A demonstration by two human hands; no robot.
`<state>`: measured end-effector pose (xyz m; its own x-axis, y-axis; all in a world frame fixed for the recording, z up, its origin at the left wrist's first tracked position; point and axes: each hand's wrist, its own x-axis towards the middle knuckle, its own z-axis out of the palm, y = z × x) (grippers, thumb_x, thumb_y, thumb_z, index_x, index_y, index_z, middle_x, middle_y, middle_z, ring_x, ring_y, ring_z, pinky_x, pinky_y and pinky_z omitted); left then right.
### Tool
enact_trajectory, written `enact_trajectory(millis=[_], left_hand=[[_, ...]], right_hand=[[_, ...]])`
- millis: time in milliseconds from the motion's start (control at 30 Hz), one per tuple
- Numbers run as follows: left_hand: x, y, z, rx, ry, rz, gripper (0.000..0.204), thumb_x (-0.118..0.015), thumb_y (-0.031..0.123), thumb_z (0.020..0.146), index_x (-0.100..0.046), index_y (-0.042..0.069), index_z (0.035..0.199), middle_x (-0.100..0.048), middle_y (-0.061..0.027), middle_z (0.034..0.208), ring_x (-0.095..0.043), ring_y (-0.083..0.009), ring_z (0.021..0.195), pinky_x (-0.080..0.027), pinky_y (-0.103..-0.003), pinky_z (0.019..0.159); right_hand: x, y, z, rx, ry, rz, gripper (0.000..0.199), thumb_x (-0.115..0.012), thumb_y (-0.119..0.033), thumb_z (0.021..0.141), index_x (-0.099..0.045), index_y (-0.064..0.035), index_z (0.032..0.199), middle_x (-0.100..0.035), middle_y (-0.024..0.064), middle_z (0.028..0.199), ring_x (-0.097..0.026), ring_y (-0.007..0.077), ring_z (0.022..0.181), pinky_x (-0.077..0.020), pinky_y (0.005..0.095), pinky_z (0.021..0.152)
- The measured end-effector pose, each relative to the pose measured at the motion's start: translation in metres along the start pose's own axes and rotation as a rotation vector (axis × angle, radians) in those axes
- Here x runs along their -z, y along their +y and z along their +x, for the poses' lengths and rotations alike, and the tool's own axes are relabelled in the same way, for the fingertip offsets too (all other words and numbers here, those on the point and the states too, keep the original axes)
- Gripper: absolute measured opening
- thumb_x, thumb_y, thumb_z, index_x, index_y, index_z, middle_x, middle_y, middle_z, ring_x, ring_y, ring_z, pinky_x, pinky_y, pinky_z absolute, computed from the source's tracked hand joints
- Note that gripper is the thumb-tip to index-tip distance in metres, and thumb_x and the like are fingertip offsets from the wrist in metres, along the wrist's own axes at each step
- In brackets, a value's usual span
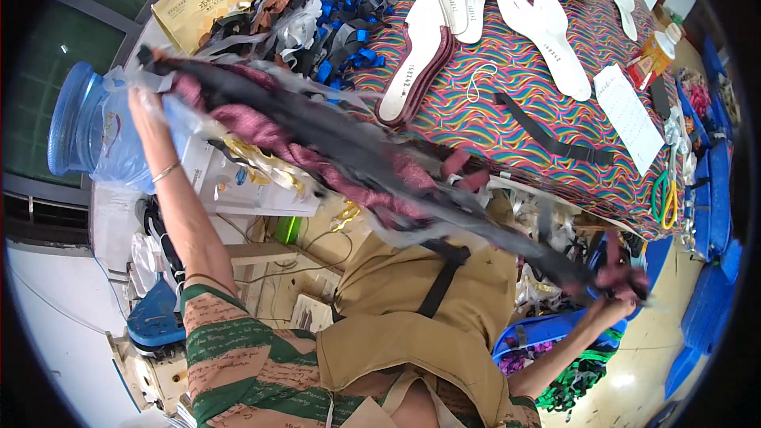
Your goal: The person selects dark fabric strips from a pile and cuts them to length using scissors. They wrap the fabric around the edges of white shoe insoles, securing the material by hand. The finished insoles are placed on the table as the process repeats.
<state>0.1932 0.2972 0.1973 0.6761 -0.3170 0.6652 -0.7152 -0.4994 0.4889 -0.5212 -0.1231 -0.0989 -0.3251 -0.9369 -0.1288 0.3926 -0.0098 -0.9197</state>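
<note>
A long bundle of black and burgundy fabric strips stretches slantwise across the front of the table, smeared by motion. At its upper left end, my left hand is closed round it with the arm raised. My right hand grips the lower right end, beside a tuft of burgundy. The middle of the bundle passes over my tan apron and hides part of the table edge. Beyond it on the patterned cloth lies a stack of burgundy-edged sole pieces, topped by a white one.
White sole shapes, a black strap, a written sheet, an orange bottle and scissors lie on the table. Loose strips pile up at its far left. A blue water jug stands left; a blue bin sits lower right.
</note>
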Motion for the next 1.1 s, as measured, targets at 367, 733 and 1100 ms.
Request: enact_trajectory(millis=[367, 733, 1100], left_hand=[[0.089, -0.101, 0.059, -0.008, 0.236, 0.188, 0.024, -0.047, 0.013, 0.094, -0.066, -0.001, 0.094, -0.065, -0.0071, 0.088, -0.059, -0.0155, 0.079, -0.047, -0.029, 0.071], [0.029, -0.056, 0.187, 0.046, 0.311, -0.650, 0.015, -0.051, 0.002, 0.086, -0.064, -0.002, 0.093, -0.062, -0.0123, 0.080, -0.062, -0.0248, 0.072, -0.054, -0.036, 0.066], [-0.103, -0.147, 0.263, 0.402, -0.343, -0.326, 0.042, -0.063, 0.035, 0.085, -0.066, 0.002, 0.111, -0.064, -0.0043, 0.103, -0.058, -0.0157, 0.095, -0.044, -0.029, 0.084]], right_hand=[[0.135, -0.044, 0.091, 0.055, 0.262, -0.465, 0.026, -0.056, -0.015, 0.091, -0.061, 0.0004, 0.111, -0.063, 0.0085, 0.102, -0.060, 0.0175, 0.088, -0.0510, 0.0319, 0.076], [0.152, -0.064, 0.090, -0.033, 0.268, -0.880, 0.023, -0.056, -0.010, 0.089, -0.062, 0.0013, 0.107, -0.064, 0.0092, 0.099, -0.061, 0.0174, 0.087, -0.0517, 0.0313, 0.072], [0.090, -0.104, 0.080, 0.206, -0.201, -1.128, 0.025, -0.054, -0.001, 0.084, -0.064, 0.0030, 0.108, -0.066, 0.0102, 0.097, -0.062, 0.0185, 0.090, -0.0502, 0.0312, 0.078]])
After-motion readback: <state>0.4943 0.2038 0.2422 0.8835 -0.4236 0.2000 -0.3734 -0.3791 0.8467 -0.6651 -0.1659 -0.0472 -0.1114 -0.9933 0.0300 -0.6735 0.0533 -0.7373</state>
